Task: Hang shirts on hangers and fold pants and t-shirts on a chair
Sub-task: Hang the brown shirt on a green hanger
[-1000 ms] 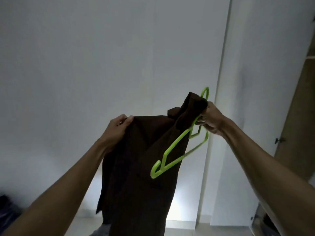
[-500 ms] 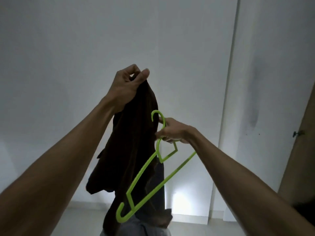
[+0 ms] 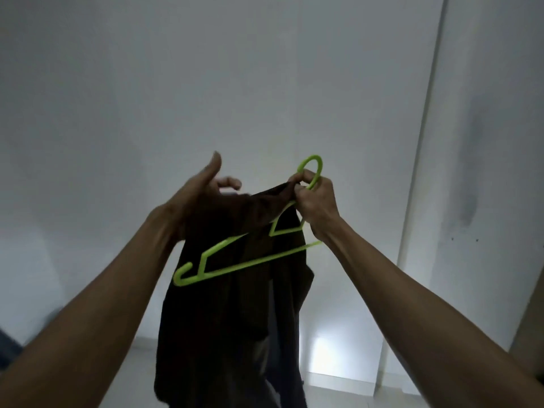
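A dark brown shirt [image 3: 229,304] hangs in front of me, held up at chest height. A lime green plastic hanger [image 3: 235,262] lies tilted across its front, hook up at the right and lower end down at the left. My right hand [image 3: 316,201] pinches the hanger's neck just under the hook together with a corner of the shirt's top edge. My left hand [image 3: 203,195] is at the shirt's other top corner, thumb up and fingers spread; the cloth drapes over its palm side.
A pale wall [image 3: 176,83] fills the background, with a white door or panel edge [image 3: 424,142] at the right. Light tiled floor [image 3: 332,387] shows below. A dark shape [image 3: 8,346] sits at the far left edge.
My left hand has come down from its raised position to level with the right. My right hand has moved up and right with the hanger and now also pinches the shirt's edge.
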Demonstrator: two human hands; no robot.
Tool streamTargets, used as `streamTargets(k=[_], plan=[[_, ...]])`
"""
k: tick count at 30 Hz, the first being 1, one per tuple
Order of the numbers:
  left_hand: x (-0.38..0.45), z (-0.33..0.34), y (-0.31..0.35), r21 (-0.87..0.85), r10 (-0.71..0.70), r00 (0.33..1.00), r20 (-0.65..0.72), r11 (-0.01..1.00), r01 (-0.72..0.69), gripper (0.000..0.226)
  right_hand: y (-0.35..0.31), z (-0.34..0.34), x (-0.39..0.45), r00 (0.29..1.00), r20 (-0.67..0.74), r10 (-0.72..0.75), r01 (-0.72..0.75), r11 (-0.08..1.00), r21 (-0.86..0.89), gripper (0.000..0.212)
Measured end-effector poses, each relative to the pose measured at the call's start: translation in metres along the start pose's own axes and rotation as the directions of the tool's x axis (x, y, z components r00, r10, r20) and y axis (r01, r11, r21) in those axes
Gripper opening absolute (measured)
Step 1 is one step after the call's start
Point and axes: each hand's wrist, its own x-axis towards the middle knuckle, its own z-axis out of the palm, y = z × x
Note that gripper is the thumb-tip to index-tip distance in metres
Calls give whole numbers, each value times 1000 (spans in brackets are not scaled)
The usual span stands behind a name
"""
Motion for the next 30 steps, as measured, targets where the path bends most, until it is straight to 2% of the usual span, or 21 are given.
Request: streamTargets(k=[1,2,3,4,5,7,9,11,13,16,18,20,21,24,27,30], plan=[[4,-1,-12,122,-119,991,-57,985,126,61,-6,1,1,999,2,-41,41,999,7,33],[6,-1,-22,346,-198,974,-115,911,226,60,-12,3,-1,996,34,-83,83,996,-10,31],[7,4,-33,529,-224,962,-158,803,274,53,-17,7,-4,989,83,-119,123,992,-37,28],[8,8,-45,609,-220,965,-142,749,261,46,-20,10,-7,979,137,-150,160,985,-68,26],[10,11,-57,574,-242,965,-102,778,256,43,-22,14,-11,967,180,-179,200,974,-107,25],[11,18,-74,381,-238,970,-56,893,241,40,-24,16,-14,951,223,-216,258,949,-182,23],[16,23,-82,275,-91,983,-157,952,132,15,-26,9,-12,950,224,-216,261,945,-197,22],[25,23,-82,201,79,946,-314,979,-14,28,-26,-6,-8,955,222,-198,246,946,-213,23],[32,22,-70,201,233,901,-366,965,-168,38,-23,-21,-4,953,267,-145,221,933,-283,22],[40,32,-42,354,494,796,-350,856,-376,37,-16,-38,-4,921,390,7,157,909,-387,17],[44,41,-25,446,587,760,-280,781,-438,31,-17,-42,-4,900,426,90,104,905,-412,36],[45,50,-12,480,588,786,-190,754,-448,22,-24,-43,-3,875,456,164,0,941,-338,58],[47,52,-7,487,579,797,-170,752,-443,19,-27,-42,-3,855,480,195,-56,956,-288,59],[49,62,7,574,592,793,-145,703,-420,20,-32,-30,-6,826,516,226,-84,955,-284,31],[47,61,16,616,560,808,-184,706,-349,25,-32,-27,-4,892,411,190,-75,957,-280,15],[38,37,3,647,408,900,-155,730,-220,12,-32,-34,-1,925,356,131,-60,977,-203,11]])
